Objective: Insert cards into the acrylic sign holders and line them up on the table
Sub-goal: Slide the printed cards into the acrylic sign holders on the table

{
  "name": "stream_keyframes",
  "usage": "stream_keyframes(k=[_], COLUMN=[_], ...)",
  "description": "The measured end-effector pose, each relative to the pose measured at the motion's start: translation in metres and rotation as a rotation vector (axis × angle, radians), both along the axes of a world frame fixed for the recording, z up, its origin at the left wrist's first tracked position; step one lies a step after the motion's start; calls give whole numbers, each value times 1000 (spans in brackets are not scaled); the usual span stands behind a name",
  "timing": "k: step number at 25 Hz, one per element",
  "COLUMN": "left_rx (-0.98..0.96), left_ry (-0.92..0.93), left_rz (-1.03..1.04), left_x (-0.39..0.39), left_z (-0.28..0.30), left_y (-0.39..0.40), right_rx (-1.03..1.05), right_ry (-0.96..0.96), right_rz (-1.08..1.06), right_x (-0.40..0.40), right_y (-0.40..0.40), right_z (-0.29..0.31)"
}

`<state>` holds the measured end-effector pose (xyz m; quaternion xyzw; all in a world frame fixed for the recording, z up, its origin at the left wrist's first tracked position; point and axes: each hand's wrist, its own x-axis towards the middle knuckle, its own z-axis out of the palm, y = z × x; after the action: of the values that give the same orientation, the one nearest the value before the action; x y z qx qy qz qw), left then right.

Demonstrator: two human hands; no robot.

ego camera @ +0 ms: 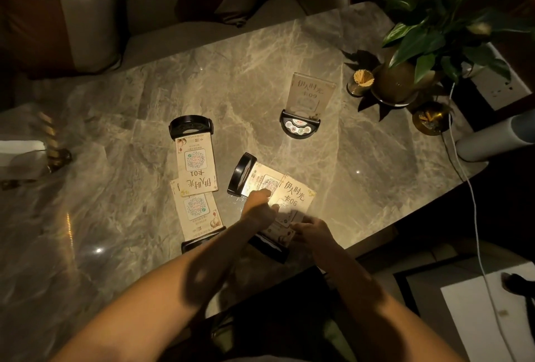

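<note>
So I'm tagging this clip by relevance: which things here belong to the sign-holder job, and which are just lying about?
Part of the job:
- standing sign holder
- two flat holders at left
- two flat holders under the hands
- left hand, right hand

Just lying about:
- potted plant
- toothpick cup
- brass ashtray
- white cable
- marble table
</note>
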<state>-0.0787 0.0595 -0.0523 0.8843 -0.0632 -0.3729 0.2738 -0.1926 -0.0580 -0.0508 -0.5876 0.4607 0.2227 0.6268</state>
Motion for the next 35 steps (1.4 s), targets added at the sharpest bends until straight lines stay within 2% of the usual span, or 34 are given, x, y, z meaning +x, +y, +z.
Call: stream_keyframes(k=[1, 3, 6, 8, 18, 28, 35], left_rx=[-20, -39, -134, -190, -509, -530, -482], left_ry=[63, 142, 130, 104, -78, -88, -71], left_rz=[67, 141, 189, 256, 157, 131, 93], left_x=[2, 5, 9, 18, 90, 102, 99], left_z=[0, 1, 9, 22, 75, 55, 43], left_y=[0, 0, -6, -16, -106, -121, -108], right_rx=[-4, -83, -84, -156, -456, -541, -462], right_ry=[-4, -23, -68, -94, -338, -318, -320], right_rz=[-71, -62, -114, -113, -157, -92, -137], right_x=[2, 2, 10, 21, 92, 103, 92], right_y=[0, -1, -19, -38, -136, -159, -148], right_z=[4, 16, 28, 35, 85, 60, 56])
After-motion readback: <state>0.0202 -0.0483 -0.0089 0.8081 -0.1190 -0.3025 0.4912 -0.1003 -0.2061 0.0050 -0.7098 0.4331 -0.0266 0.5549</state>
